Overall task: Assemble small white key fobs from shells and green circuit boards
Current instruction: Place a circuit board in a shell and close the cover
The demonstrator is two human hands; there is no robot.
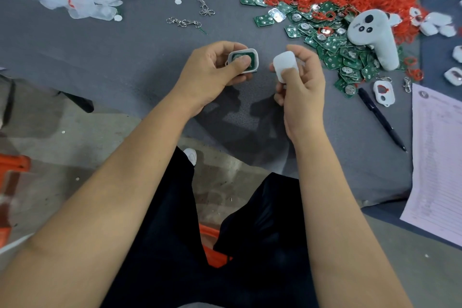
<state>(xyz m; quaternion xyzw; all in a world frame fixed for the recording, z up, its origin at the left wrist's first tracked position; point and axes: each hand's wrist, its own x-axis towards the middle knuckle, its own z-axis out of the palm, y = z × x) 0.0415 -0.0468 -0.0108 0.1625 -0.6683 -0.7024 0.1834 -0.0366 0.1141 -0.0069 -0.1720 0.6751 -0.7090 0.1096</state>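
Left hand point(212, 67) is pinching the board-loaded shell point(246, 61), right hand point(297, 77) pinching the white cover point(283, 64); light, slippery plastic, probably best gripped by edges

Matt white plastic shell point(285, 64), shiny metal clasps point(183, 23), grey cloth table point(100, 57).
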